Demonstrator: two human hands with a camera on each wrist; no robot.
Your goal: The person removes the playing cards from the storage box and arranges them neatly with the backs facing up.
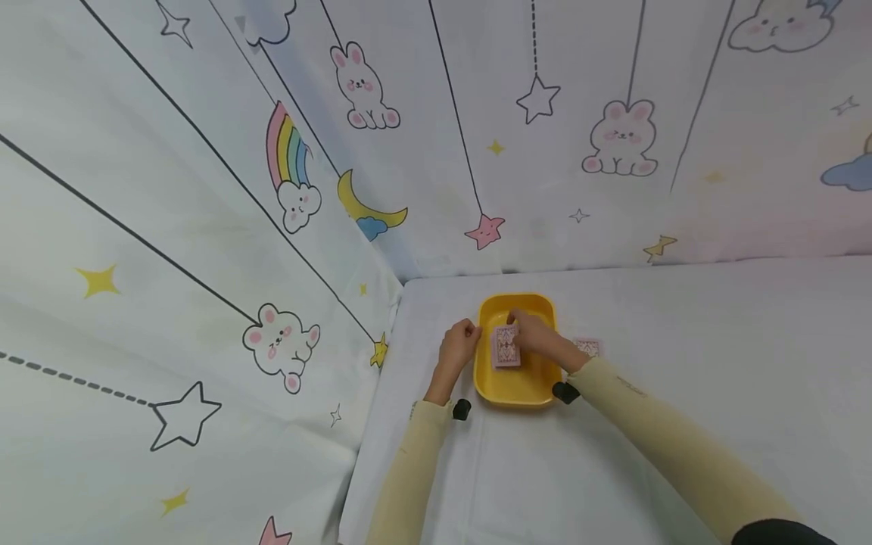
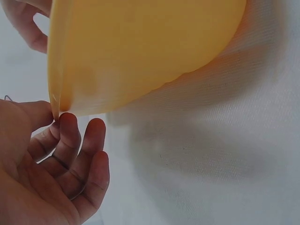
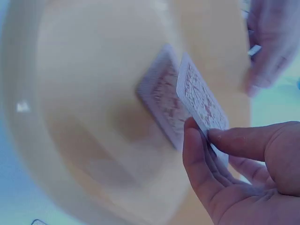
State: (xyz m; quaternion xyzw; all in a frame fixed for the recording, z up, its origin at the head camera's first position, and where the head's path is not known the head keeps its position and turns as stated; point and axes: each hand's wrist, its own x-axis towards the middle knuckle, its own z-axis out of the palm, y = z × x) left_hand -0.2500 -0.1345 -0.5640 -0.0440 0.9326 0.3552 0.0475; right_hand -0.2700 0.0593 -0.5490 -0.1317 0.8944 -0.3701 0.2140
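Observation:
My left hand (image 1: pixel 458 348) pinches the left rim of a yellow plastic tray (image 1: pixel 511 391) between thumb and fingertips, as the left wrist view shows with the hand (image 2: pixel 61 173) at the tray wall (image 2: pixel 150 42). Over the tray, my right hand (image 1: pixel 541 338) pinches a playing card (image 3: pixel 201 96) with a red patterned back, held tilted between thumb and fingers. Beneath it, a stack of playing cards (image 3: pixel 160 91) with the same back lies on the tray floor. Whether more than one card is in the right hand, I cannot tell.
More playing cards (image 1: pixel 587 347) lie back up on the white tablecloth (image 1: pixel 715 363), just right of the tray and partly behind the right forearm. A printed cloth wall (image 1: pixel 436 151) rises at the back and another along the left.

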